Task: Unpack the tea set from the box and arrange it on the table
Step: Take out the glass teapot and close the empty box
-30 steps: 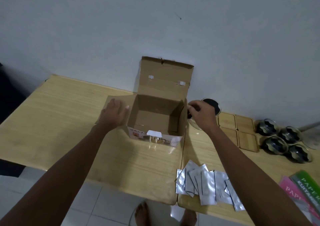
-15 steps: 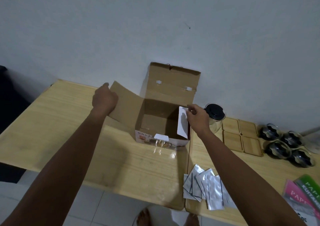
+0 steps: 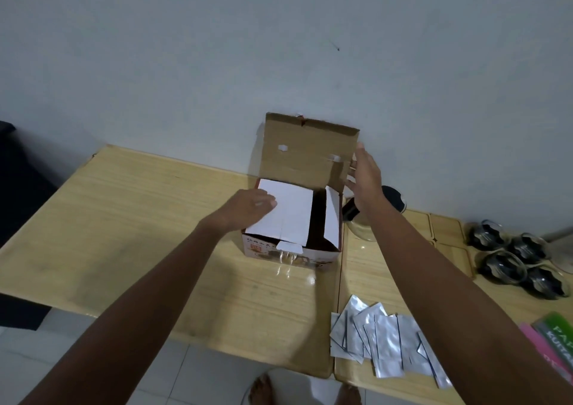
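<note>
Cardboard box (image 3: pixel 291 243), left hand (image 3: pixel 248 207) flat on flap, right hand (image 3: pixel 366 181) spread beside lid.

I saw two bare forearms with no sleeves reaching the wrists, and nothing worn on the left hand (image 3: pixel 248 207) or the right hand (image 3: pixel 366 181): no rings, watch or gloves that I could make out. At the near edge, the feet (image 3: pixel 263 390) were bare.

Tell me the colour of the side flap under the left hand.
White, the folded-in box flap under the left hand; head view.
</note>
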